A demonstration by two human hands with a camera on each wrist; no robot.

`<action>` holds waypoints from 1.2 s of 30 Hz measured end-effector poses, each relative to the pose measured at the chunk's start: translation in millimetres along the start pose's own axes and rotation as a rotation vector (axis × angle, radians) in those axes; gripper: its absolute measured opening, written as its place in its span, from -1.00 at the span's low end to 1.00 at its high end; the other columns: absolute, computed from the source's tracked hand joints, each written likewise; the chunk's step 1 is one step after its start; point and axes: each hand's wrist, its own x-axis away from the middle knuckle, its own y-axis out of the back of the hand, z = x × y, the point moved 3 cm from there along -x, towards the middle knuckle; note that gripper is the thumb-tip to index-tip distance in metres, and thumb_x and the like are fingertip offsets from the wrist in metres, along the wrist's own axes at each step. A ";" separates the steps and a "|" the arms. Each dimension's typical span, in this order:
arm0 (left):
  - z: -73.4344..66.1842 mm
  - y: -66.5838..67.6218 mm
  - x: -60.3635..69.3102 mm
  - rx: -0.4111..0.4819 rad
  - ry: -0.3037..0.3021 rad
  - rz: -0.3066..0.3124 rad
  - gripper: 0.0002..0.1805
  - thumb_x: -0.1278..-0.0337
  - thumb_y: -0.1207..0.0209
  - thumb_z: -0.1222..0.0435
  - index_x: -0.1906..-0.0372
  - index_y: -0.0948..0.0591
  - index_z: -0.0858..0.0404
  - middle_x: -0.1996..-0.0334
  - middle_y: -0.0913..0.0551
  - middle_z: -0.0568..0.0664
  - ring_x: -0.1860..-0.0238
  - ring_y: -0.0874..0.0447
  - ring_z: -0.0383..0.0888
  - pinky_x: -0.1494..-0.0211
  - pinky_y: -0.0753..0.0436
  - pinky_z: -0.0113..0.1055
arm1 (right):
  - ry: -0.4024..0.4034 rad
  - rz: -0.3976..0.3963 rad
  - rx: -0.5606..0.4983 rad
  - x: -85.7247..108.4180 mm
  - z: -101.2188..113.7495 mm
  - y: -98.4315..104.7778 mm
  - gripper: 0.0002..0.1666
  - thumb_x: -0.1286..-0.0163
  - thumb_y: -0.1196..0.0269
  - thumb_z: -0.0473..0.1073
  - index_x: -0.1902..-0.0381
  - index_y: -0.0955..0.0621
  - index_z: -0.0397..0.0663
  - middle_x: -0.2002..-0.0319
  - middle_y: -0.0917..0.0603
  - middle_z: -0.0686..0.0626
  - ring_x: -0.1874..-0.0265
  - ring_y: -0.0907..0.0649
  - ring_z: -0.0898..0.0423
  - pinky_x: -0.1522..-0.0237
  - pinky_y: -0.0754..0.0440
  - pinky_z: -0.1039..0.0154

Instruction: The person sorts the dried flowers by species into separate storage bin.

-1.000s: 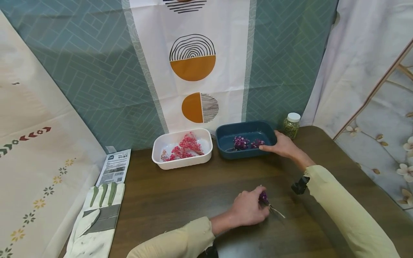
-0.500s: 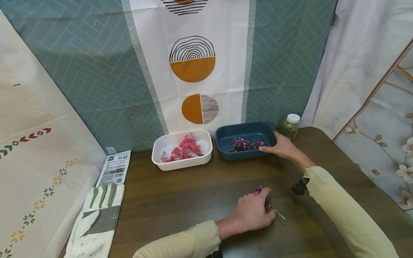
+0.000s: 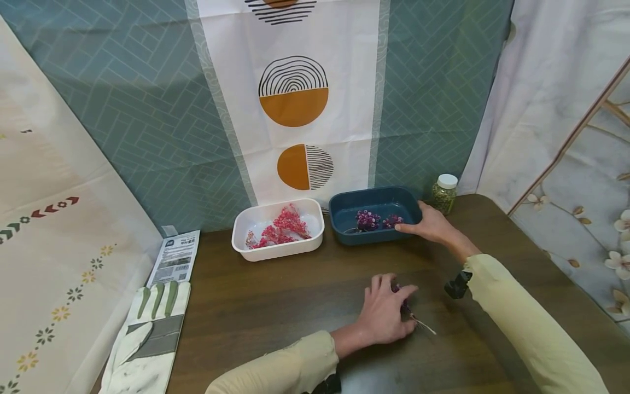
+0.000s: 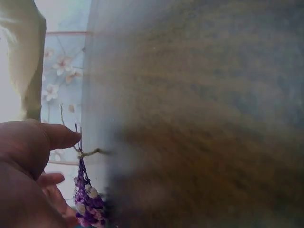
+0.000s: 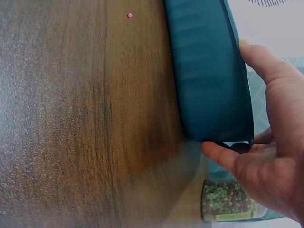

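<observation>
In the head view, a small bunch of purple dried flowers point(image 3: 406, 307) lies on the brown table, its stems tied with twine. My left hand point(image 3: 381, 314) is over it with the fingers spread. In the left wrist view, the thumb point(image 4: 66, 136) touches the stems just above the twine knot point(image 4: 81, 154). The other fingers are beside the purple and white blossoms point(image 4: 90, 204). My right hand point(image 3: 433, 223) holds the right end of a dark blue plastic bin point(image 3: 366, 238), thumb on the near rim. Two purple flower bunches point(image 3: 367, 219) lie in that bin.
A white bin point(image 3: 275, 251) with pink-red dried flowers point(image 3: 289, 220) stands left of the blue one. A white-lidded jar point(image 3: 444, 193) of green bits is behind my right hand. A work glove point(image 3: 147, 339) and a printed packet point(image 3: 174, 256) lie at the left.
My left hand has shifted slightly right, and its fingers have spread out over the purple bunch, which stays about where it was. The right hand and the bins keep their places.
</observation>
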 end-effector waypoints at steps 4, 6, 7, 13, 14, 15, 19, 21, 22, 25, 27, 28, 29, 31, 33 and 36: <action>4.7 -2.8 -3.6 0.041 -0.025 0.054 -0.42 -0.10 -0.41 0.00 -0.27 -0.58 -0.17 -0.34 -0.32 0.08 -0.28 -0.22 -0.03 -0.11 -0.42 -0.23 | -0.006 0.002 0.014 -0.2 0.1 0.6 0.34 -0.22 -0.35 0.36 -0.50 -0.01 -0.49 -0.37 -0.23 -0.55 -0.29 -0.33 -0.47 -0.22 -0.30 -0.39; 6.8 -3.6 -4.6 0.044 -0.024 0.067 -0.47 -0.11 -0.41 0.02 -0.23 -0.62 -0.16 -0.32 -0.35 0.07 -0.24 -0.25 -0.05 -0.08 -0.41 -0.26 | -0.010 0.005 0.022 -0.3 0.4 0.7 0.36 -0.22 -0.35 0.36 -0.50 0.01 -0.51 -0.38 -0.20 -0.57 -0.31 -0.31 -0.48 -0.23 -0.28 -0.39; 7.9 -3.9 -5.1 0.041 -0.024 0.068 -0.49 -0.11 -0.41 0.02 -0.21 -0.63 -0.16 -0.29 -0.38 0.06 -0.21 -0.27 -0.07 -0.06 -0.41 -0.28 | -0.011 0.006 0.026 -0.2 0.8 0.9 0.36 -0.22 -0.35 0.36 -0.50 0.02 -0.52 -0.39 -0.18 -0.57 -0.31 -0.30 -0.49 -0.23 -0.28 -0.39; 12.9 -6.0 -8.3 0.032 -0.029 0.080 -0.64 -0.13 -0.41 0.09 -0.06 -0.71 -0.13 -0.17 -0.46 -0.01 -0.12 -0.33 -0.13 0.00 -0.42 -0.32 | 0.000 0.003 0.027 0.4 1.4 1.3 0.34 -0.23 -0.35 0.36 -0.50 0.00 -0.51 -0.37 -0.22 -0.57 -0.30 -0.32 -0.47 -0.23 -0.29 -0.38; 13.5 -6.5 -8.8 0.032 -0.033 0.083 -0.66 -0.14 -0.41 0.10 -0.05 -0.72 -0.12 -0.17 -0.46 -0.02 -0.12 -0.33 -0.14 0.00 -0.43 -0.32 | -0.001 0.003 0.024 0.3 1.2 1.1 0.34 -0.23 -0.35 0.36 -0.50 0.00 -0.50 -0.37 -0.22 -0.56 -0.30 -0.33 -0.47 -0.23 -0.30 -0.38; 14.2 -6.8 -9.3 0.034 -0.039 0.087 -0.68 -0.15 -0.41 0.11 -0.03 -0.73 -0.11 -0.16 -0.47 -0.01 -0.12 -0.33 -0.14 -0.02 -0.44 -0.32 | -0.002 0.004 0.023 0.1 1.0 1.1 0.34 -0.22 -0.35 0.36 -0.50 0.00 -0.50 -0.37 -0.22 -0.56 -0.30 -0.33 -0.47 -0.23 -0.30 -0.38; 16.7 -7.6 -11.1 0.035 -0.059 0.080 -0.73 -0.16 -0.40 0.13 0.01 -0.75 -0.09 -0.14 -0.48 -0.01 -0.09 -0.35 -0.15 -0.01 -0.46 -0.35 | -0.013 0.009 0.016 0.6 1.2 0.9 0.35 -0.22 -0.35 0.37 -0.51 0.01 -0.48 -0.39 -0.21 -0.55 -0.31 -0.31 -0.47 -0.22 -0.30 -0.39; 18.1 -7.3 -11.8 0.043 -0.064 0.080 -0.74 -0.17 -0.39 0.15 0.02 -0.75 -0.08 -0.14 -0.48 -0.02 -0.08 -0.36 -0.16 -0.01 -0.46 -0.38 | -0.017 0.009 0.015 1.2 1.8 1.2 0.35 -0.21 -0.35 0.37 -0.51 0.00 -0.47 -0.38 -0.21 -0.55 -0.31 -0.31 -0.47 -0.22 -0.30 -0.39; 18.6 -6.9 -12.0 0.048 -0.066 0.079 -0.75 -0.18 -0.39 0.15 0.03 -0.76 -0.07 -0.14 -0.49 -0.02 -0.08 -0.36 -0.16 -0.01 -0.45 -0.39 | -0.019 0.008 0.016 1.5 2.2 1.4 0.35 -0.21 -0.35 0.37 -0.51 0.00 -0.47 -0.38 -0.21 -0.55 -0.31 -0.31 -0.47 -0.22 -0.30 -0.38; 20.0 -5.4 -12.3 0.072 -0.074 0.074 -0.76 -0.18 -0.38 0.17 0.04 -0.76 -0.04 -0.13 -0.50 -0.01 -0.09 -0.38 -0.15 -0.02 -0.45 -0.42 | -0.021 0.008 0.023 1.8 2.7 1.6 0.36 -0.21 -0.34 0.38 -0.50 0.01 -0.49 -0.39 -0.19 -0.56 -0.31 -0.30 -0.47 -0.23 -0.29 -0.39; 20.3 -4.2 -12.3 0.083 -0.080 0.072 -0.77 -0.19 -0.38 0.18 0.04 -0.76 -0.01 -0.12 -0.51 0.00 -0.10 -0.39 -0.14 -0.03 -0.44 -0.43 | -0.024 0.008 0.024 2.0 3.0 1.7 0.36 -0.21 -0.34 0.38 -0.50 0.01 -0.49 -0.39 -0.19 -0.56 -0.32 -0.29 -0.47 -0.23 -0.28 -0.39; 20.5 -3.4 -12.3 0.087 -0.083 0.070 -0.77 -0.20 -0.38 0.19 0.04 -0.75 0.00 -0.11 -0.52 0.00 -0.10 -0.39 -0.14 -0.03 -0.44 -0.44 | -0.025 0.008 0.022 2.0 3.0 1.7 0.36 -0.21 -0.34 0.37 -0.50 0.01 -0.49 -0.39 -0.19 -0.56 -0.32 -0.29 -0.47 -0.23 -0.28 -0.38; 20.8 -2.9 -12.4 0.094 -0.084 0.071 -0.78 -0.20 -0.37 0.20 0.04 -0.75 0.01 -0.10 -0.52 0.00 -0.10 -0.39 -0.15 -0.03 -0.44 -0.44 | -0.024 0.009 0.020 2.0 3.0 1.6 0.36 -0.22 -0.34 0.37 -0.51 0.01 -0.48 -0.39 -0.19 -0.56 -0.32 -0.30 -0.47 -0.23 -0.28 -0.38; 21.2 -1.8 -12.3 0.106 -0.088 0.074 -0.79 -0.21 -0.37 0.21 0.05 -0.75 0.03 -0.07 -0.53 -0.02 -0.08 -0.40 -0.16 -0.02 -0.44 -0.45 | -0.026 0.011 0.025 2.2 3.2 1.7 0.36 -0.22 -0.34 0.37 -0.51 0.02 -0.49 -0.40 -0.17 -0.56 -0.32 -0.28 -0.47 -0.23 -0.28 -0.39; 21.6 -0.9 -12.4 0.116 -0.092 0.074 -0.79 -0.21 -0.36 0.23 0.06 -0.75 0.04 -0.04 -0.53 -0.03 -0.06 -0.41 -0.17 0.00 -0.44 -0.46 | -0.029 0.012 0.032 2.1 3.3 1.5 0.37 -0.22 -0.34 0.37 -0.51 0.03 -0.50 -0.41 -0.15 -0.56 -0.33 -0.26 -0.48 -0.24 -0.27 -0.39; 22.3 0.2 -12.3 0.123 -0.098 0.068 -0.80 -0.20 -0.37 0.24 0.07 -0.75 0.05 -0.01 -0.53 -0.04 -0.03 -0.43 -0.19 0.01 -0.44 -0.46 | -0.032 0.016 0.049 2.4 4.4 1.8 0.39 -0.22 -0.33 0.38 -0.50 0.06 -0.53 -0.41 -0.11 -0.59 -0.34 -0.22 -0.50 -0.24 -0.25 -0.40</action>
